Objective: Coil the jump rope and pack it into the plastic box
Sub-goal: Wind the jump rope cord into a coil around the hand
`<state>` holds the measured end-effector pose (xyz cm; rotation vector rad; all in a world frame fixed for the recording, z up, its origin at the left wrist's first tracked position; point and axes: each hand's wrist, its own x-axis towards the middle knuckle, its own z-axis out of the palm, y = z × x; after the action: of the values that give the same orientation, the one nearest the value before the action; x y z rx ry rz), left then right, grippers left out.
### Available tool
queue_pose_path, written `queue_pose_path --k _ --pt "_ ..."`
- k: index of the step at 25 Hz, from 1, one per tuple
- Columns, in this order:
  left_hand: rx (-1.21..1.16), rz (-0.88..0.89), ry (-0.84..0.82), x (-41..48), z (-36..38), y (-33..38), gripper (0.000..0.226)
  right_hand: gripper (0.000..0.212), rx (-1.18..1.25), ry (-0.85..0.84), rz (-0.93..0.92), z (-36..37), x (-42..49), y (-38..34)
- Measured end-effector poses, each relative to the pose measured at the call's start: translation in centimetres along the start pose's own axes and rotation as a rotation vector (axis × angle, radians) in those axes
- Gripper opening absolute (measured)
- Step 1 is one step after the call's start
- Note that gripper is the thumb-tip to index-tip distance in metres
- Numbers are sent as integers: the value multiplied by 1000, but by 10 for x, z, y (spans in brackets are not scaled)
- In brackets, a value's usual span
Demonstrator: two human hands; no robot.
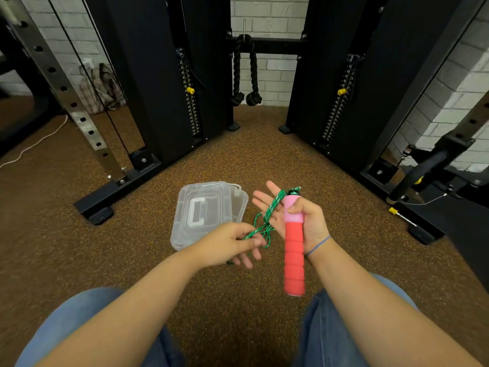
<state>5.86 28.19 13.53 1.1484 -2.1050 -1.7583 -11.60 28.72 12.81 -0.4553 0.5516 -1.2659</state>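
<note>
Rope (272,210), a thin green braided cord flecked with white, is strung between both hands above the floor (79,247), a brown speckled rubbery surface. The handle (293,250), a foam cylinder ribbed in red below and smooth pink above with a dark cap, is held upright by the right hand (299,221): the thumb is pressed over the pink part while the fingers (264,200) are spread wide behind it, the cord draped across the palm. The left hand (232,243), at 8 o'clock from the right, is narrowed to a pinch on the cord, where small loose loops are gathered. The box (203,210), clear rounded plastic with a white clip on its lid, is lying on the floor at 12 o'clock from the left hand, partly overlapped by it.
</note>
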Motion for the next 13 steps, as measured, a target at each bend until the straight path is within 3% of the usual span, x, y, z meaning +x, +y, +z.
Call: queue_pose_path --k 6,10,13 --pt "-57 85 193 -2 -11 2 22 98 -218 13 124 -5 3 13" --pt "-107 163 218 -3 -13 3 17 85 -335 -20 179 -7 1 18" --pt "-111 192 207 -6 -12 3 23 59 -532 -47 269 -8 0 24"
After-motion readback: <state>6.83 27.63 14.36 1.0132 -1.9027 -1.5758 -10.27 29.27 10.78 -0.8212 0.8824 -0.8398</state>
